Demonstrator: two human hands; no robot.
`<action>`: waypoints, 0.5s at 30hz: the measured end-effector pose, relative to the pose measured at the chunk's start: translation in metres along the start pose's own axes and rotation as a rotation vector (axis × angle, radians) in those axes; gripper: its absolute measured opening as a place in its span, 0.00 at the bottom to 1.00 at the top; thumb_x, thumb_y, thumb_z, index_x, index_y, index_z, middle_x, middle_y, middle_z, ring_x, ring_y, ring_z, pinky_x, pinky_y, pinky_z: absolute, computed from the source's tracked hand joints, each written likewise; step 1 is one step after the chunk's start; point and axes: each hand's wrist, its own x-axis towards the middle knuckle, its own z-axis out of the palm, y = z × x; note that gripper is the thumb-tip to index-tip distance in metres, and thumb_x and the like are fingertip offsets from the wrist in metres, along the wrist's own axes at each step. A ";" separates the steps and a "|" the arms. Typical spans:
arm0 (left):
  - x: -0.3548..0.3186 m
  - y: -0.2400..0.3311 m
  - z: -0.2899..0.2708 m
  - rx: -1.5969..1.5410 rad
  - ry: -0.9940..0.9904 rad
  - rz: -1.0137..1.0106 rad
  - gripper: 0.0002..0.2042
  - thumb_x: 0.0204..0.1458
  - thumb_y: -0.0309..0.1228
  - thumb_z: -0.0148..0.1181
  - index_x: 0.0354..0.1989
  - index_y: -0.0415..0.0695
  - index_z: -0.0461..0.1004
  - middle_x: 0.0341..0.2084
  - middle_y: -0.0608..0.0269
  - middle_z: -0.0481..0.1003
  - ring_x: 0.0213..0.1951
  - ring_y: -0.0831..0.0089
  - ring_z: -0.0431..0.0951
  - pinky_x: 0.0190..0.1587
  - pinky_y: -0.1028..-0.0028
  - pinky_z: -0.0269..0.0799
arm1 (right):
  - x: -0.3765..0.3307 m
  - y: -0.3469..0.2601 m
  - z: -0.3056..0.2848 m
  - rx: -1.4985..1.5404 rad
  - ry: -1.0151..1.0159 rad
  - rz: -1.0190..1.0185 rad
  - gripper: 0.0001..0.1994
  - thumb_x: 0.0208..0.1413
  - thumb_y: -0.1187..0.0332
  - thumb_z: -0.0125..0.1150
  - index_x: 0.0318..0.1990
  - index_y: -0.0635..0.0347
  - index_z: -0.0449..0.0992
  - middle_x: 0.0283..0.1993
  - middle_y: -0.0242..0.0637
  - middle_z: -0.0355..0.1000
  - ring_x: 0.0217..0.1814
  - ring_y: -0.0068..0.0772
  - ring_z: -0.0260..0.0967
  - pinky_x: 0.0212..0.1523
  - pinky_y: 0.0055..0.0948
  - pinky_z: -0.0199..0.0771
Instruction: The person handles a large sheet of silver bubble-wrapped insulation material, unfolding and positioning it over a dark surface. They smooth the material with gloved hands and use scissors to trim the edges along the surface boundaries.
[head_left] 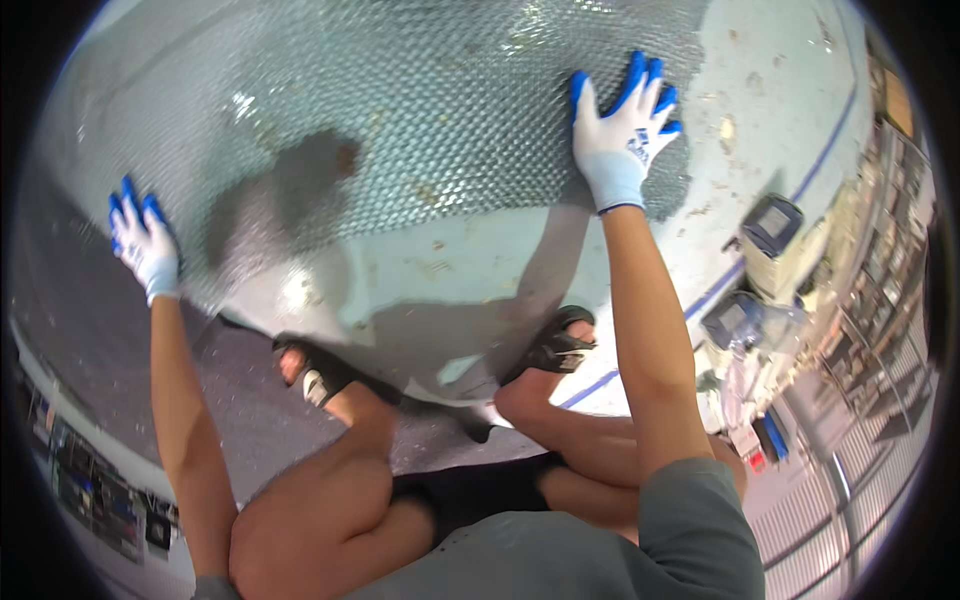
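A large sheet of clear bubble wrap [400,110] lies spread on the pale green floor [470,270] in front of me. My left hand [145,245], in a white glove with blue fingers, presses flat on the sheet's left part, fingers apart. In a matching glove, my right hand [622,125] lies flat with spread fingers on the sheet's right edge. Neither hand holds anything. I squat low, knees bent, with my sandalled feet [310,375] just below the sheet's near edge.
A dark grey mat [90,330] covers the floor at the left. Blue lines [720,285] run across the floor at the right. Boxes and machines [775,240] stand along the right side beside metal racks [880,300].
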 end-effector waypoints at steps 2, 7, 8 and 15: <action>0.001 -0.005 0.004 0.030 0.040 0.021 0.28 0.69 0.51 0.44 0.76 0.61 0.59 0.75 0.56 0.57 0.74 0.53 0.57 0.73 0.47 0.47 | 0.016 0.032 0.005 0.055 -0.002 0.005 0.42 0.60 0.40 0.55 0.78 0.50 0.53 0.82 0.46 0.47 0.83 0.60 0.38 0.77 0.69 0.30; 0.000 -0.004 0.000 -0.033 0.029 0.096 0.27 0.69 0.51 0.44 0.75 0.64 0.61 0.76 0.59 0.57 0.73 0.56 0.59 0.72 0.51 0.48 | 0.054 0.097 0.007 0.074 0.050 -0.003 0.38 0.62 0.41 0.56 0.75 0.46 0.59 0.81 0.41 0.50 0.82 0.55 0.44 0.77 0.66 0.35; -0.001 -0.001 -0.002 -0.029 0.026 0.097 0.27 0.69 0.51 0.44 0.75 0.64 0.61 0.75 0.59 0.57 0.73 0.56 0.59 0.72 0.51 0.49 | 0.058 0.102 0.008 0.082 0.057 0.020 0.38 0.62 0.41 0.56 0.75 0.45 0.59 0.81 0.40 0.50 0.82 0.55 0.44 0.77 0.66 0.35; 0.003 0.018 -0.014 0.068 0.035 0.083 0.27 0.68 0.48 0.46 0.75 0.60 0.61 0.75 0.57 0.57 0.73 0.54 0.59 0.73 0.50 0.49 | 0.071 0.090 -0.002 0.030 0.022 0.205 0.40 0.62 0.42 0.57 0.75 0.56 0.57 0.79 0.49 0.53 0.81 0.51 0.48 0.78 0.56 0.40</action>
